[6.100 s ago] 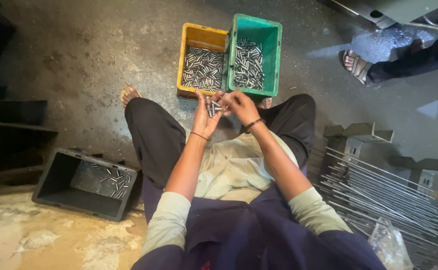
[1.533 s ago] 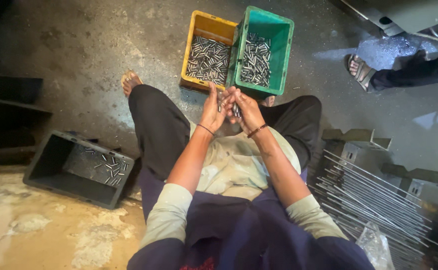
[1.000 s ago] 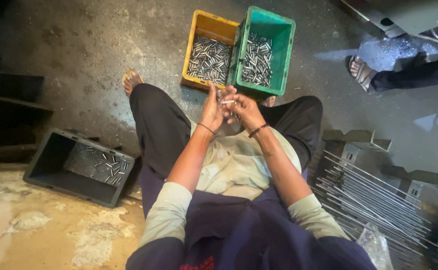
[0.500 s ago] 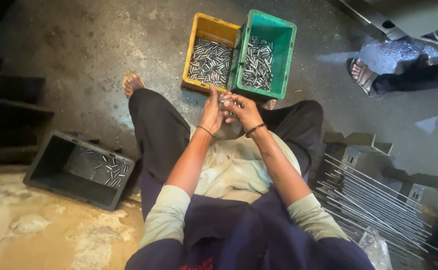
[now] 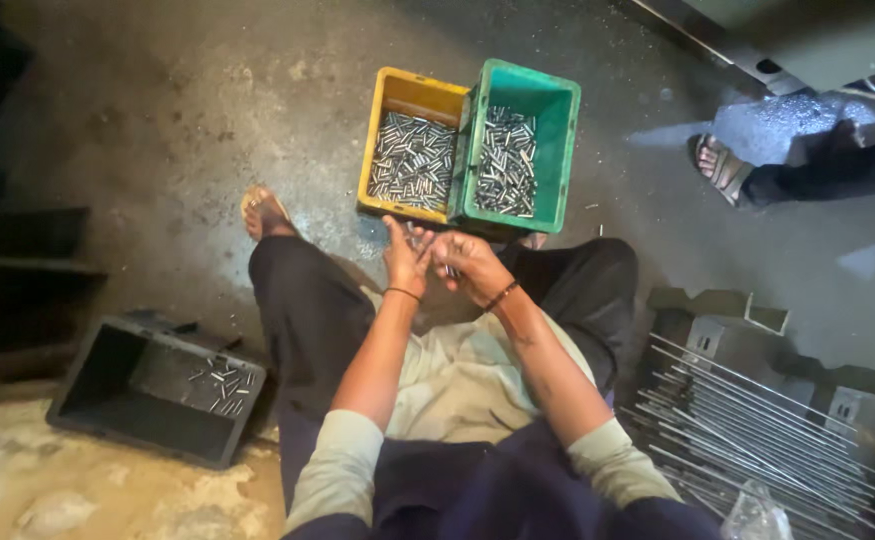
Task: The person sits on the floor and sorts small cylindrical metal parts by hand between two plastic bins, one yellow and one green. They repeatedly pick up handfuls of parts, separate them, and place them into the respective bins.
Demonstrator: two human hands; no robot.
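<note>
**Small pins held just short of two bins**

The left hand and right hand meet, fingers pinching short metal pins. The yellow bin lies just ahead, nearer the left hand; the green bin adjoins it.

Head view, steeply down over lap

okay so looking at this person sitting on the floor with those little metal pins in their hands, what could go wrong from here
1. The left hand and right hand hold small metal pins above the lap, short of the yellow crate; a dropped pin could roll away across the floor.
2. A bare foot rests on the floor, where a few stray pins lie by the green crate; stepping on one may hurt.
3. Long metal rods lie close to the right elbow and could snag it.
</note>
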